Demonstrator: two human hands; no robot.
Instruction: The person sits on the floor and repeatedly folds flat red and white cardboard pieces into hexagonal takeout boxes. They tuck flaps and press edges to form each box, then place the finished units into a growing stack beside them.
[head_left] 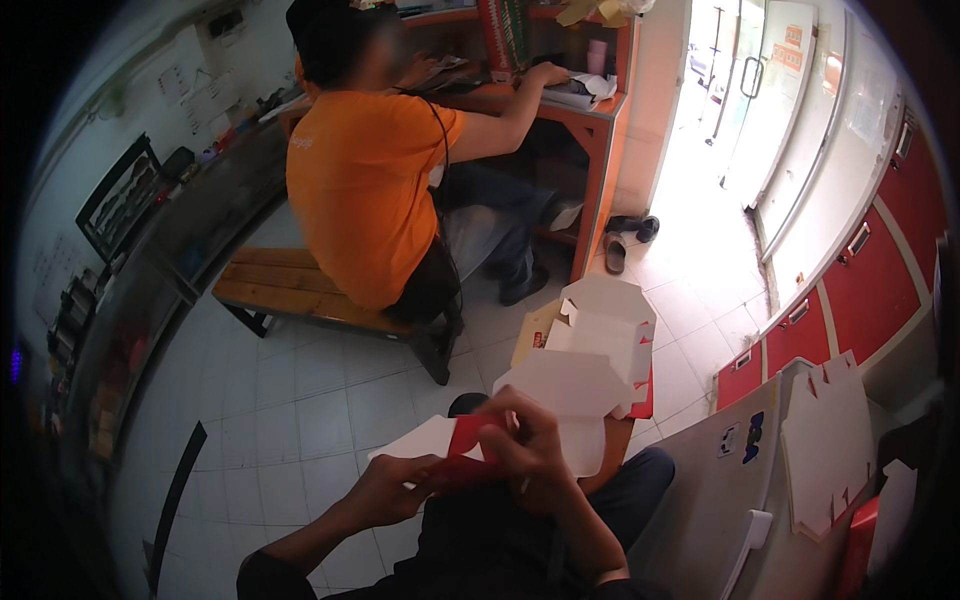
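While folded, red-white carton [470,440] pinched between left hand [395,490], right hand [535,450]

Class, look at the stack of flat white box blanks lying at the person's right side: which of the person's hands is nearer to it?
Right. The right hand folds the red-and-white carton on the lap, on the side toward the stack of flat blanks; the left hand grips the carton's far, left end, further away.
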